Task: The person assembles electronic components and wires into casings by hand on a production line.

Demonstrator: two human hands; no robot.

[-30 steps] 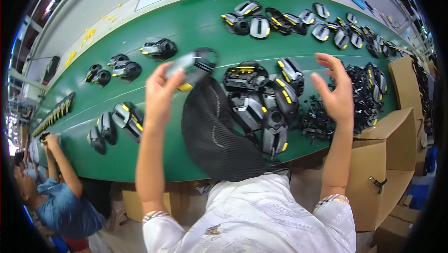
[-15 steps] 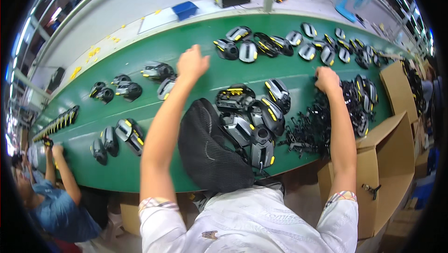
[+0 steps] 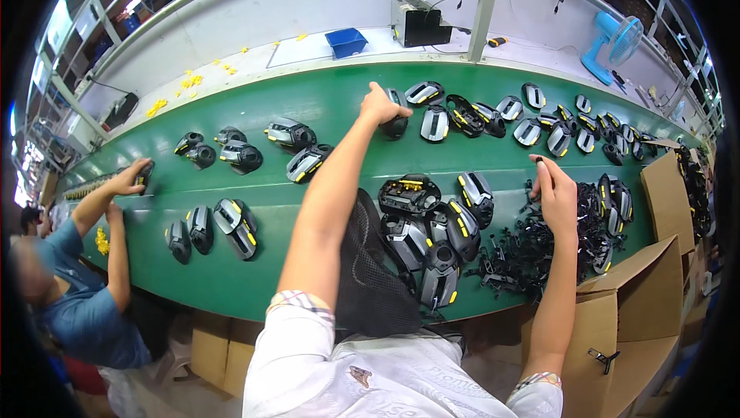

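Note:
My left hand reaches to the far side of the green table and closes on a black-and-grey plastic housing. More housings with yellow accents, such as the upright one, lie just to its right. My right hand hovers at a heap of small black plastic parts, thumb and finger pinched together. A tiny dark piece shows at those fingertips, likely one of the small black parts. Between my arms lies a cluster of grey housings, one of them turned with its inside and yellow pieces showing.
A black mesh cap is in front of my chest. Cardboard boxes stand at the right edge of the green table. A blue tray and a blue fan sit on the back ledge. A co-worker works at left.
My left hand has moved right and taken hold of a housing. My right hand has turned and its fingers now point up, pinched. The co-worker's hand has reached farther over the table.

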